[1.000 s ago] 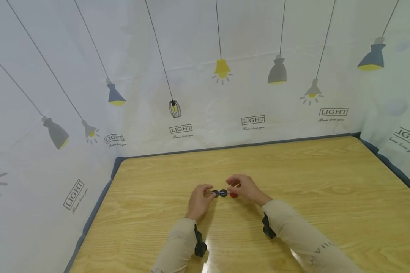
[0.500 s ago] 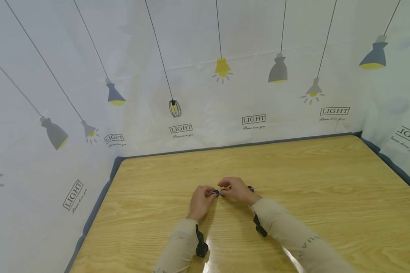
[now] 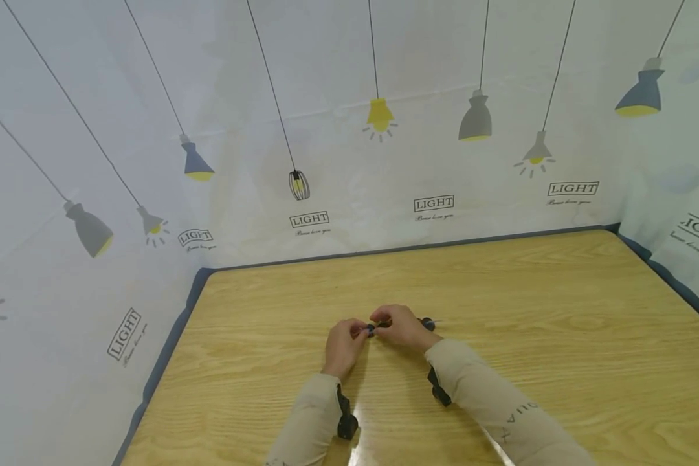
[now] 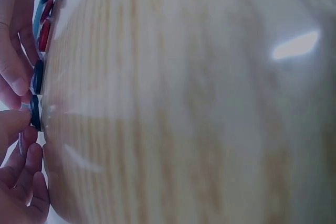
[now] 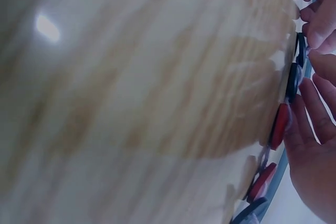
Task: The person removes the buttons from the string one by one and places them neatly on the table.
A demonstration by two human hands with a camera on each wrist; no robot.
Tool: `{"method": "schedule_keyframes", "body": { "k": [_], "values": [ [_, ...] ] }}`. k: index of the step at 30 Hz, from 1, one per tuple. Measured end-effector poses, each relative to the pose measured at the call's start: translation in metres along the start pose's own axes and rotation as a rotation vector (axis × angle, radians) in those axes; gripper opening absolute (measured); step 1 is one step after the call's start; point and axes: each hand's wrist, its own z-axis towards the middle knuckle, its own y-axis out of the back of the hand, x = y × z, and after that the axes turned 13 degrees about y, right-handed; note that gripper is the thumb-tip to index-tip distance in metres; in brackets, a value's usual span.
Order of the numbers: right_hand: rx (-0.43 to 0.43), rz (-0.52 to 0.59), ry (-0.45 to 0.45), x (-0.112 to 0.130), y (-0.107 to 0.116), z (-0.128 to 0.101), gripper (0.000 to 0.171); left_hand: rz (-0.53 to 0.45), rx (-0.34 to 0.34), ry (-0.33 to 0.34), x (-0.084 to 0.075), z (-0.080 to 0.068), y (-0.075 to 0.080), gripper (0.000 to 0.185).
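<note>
Near the middle of the table, my left hand [image 3: 342, 346] pinches a dark round disc [image 3: 370, 330] between thumb and fingertips. Close beside it, my right hand [image 3: 404, 327] bends thumb and forefinger towards the same disc; whether they grip it is hidden. In the left wrist view both hands' fingertips meet at this disc [image 4: 35, 113], with a pale thin bit beside it. A second dark disc [image 5: 293, 82] stands under the right hand's fingers in the right wrist view. Beyond it come a red disc [image 5: 280, 126], another red disc [image 5: 262, 181] and a dark disc [image 5: 248, 212].
Wood-grain table [image 3: 256, 310] spreads around the hands. A dark disc [image 3: 428, 323] with a thin pale line pokes out behind the right wrist. White cloth [image 3: 349, 155] printed with lamps hangs behind the table and at both sides.
My right hand has moved left from over the red disc to the left hand's fingertips, uncovering a dark disc behind its wrist. My left hand stays at its disc, barely shifted.
</note>
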Motion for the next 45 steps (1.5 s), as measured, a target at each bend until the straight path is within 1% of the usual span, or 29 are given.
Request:
{"method": "schedule_keyframes", "body": {
  "k": [9,16,24,30,31,32,36,37,38,39,42,45],
  "values": [
    [0.001,-0.007,0.074,-0.004,-0.003,0.001,0.018,-0.013,-0.043,0.008,-0.002,-0.002,-0.001,0.005],
    [0.001,-0.043,0.093,-0.005,-0.004,0.001,0.015,-0.033,-0.070,0.030,-0.002,-0.002,-0.001,0.005],
    [-0.009,-0.058,0.090,-0.005,-0.005,0.003,0.016,-0.077,-0.071,0.046,-0.001,-0.002,0.000,0.005],
    [-0.022,-0.068,0.091,-0.008,-0.007,0.003,0.017,-0.118,-0.076,0.041,0.000,-0.002,-0.001,0.005],
    [-0.035,-0.065,0.130,-0.018,-0.010,0.004,0.016,-0.121,-0.076,0.042,0.000,-0.003,0.000,0.005],
    [-0.038,-0.061,0.136,-0.019,-0.010,0.004,0.016,-0.124,-0.076,0.042,0.000,-0.003,0.000,0.005],
    [-0.044,-0.065,0.122,-0.018,-0.010,0.005,0.016,-0.128,-0.066,0.052,-0.001,-0.003,0.000,0.005],
    [-0.041,-0.075,0.108,-0.017,-0.010,0.005,0.017,-0.129,-0.064,0.054,-0.001,-0.004,0.000,0.005],
    [-0.028,-0.088,0.062,-0.007,-0.007,0.005,0.019,-0.130,-0.062,0.053,-0.001,-0.004,0.000,0.005],
    [-0.021,-0.101,0.046,-0.006,-0.008,0.006,0.020,-0.133,-0.059,0.058,-0.001,-0.004,0.000,0.005],
    [-0.007,-0.123,0.024,-0.005,-0.008,0.006,0.021,-0.141,-0.053,0.063,-0.001,-0.004,0.000,0.006],
    [-0.001,-0.120,0.023,-0.004,-0.007,0.006,0.021,-0.150,-0.058,0.060,-0.001,-0.005,0.001,0.006]
  ]
}}
